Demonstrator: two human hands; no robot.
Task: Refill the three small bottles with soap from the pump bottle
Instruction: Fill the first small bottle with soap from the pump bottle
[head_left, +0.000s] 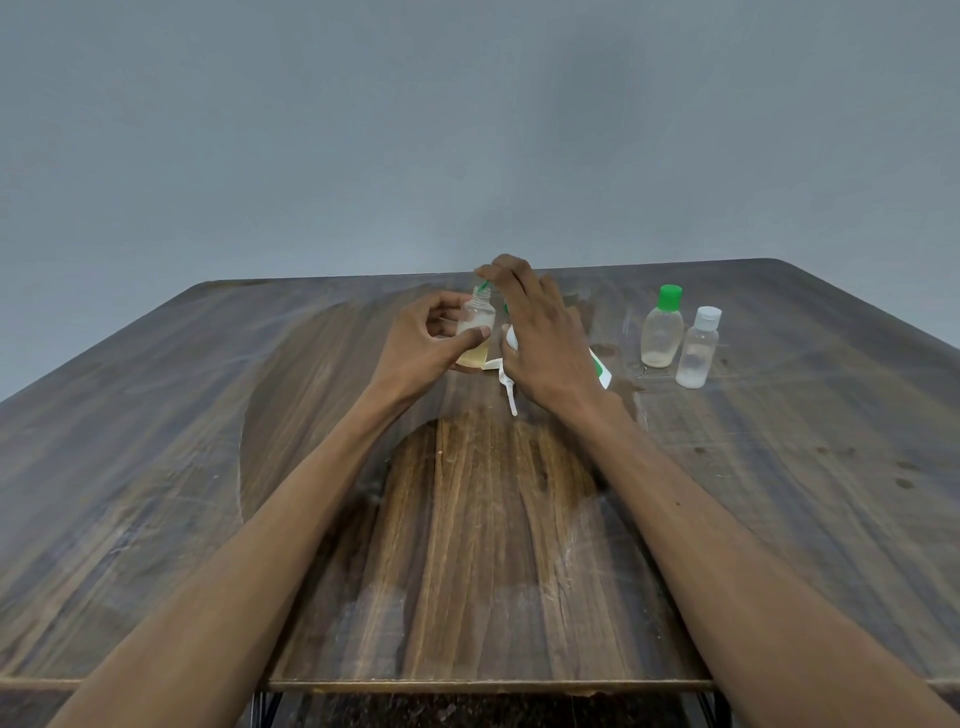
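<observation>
My left hand grips a small clear uncapped bottle upright near the table's middle, with yellowish soap in its bottom. My right hand lies over the pump bottle and hides most of it; only a white and green part of its body shows. The fingers curl over the pump head, and the green spout points down into the small bottle's mouth. To the right stand two capped small bottles: one with a green cap and one with a white cap.
A thin white plastic piece lies on the wooden table just in front of my right hand. Wet marks spot the table around the two capped bottles. A grey wall rises behind the far edge.
</observation>
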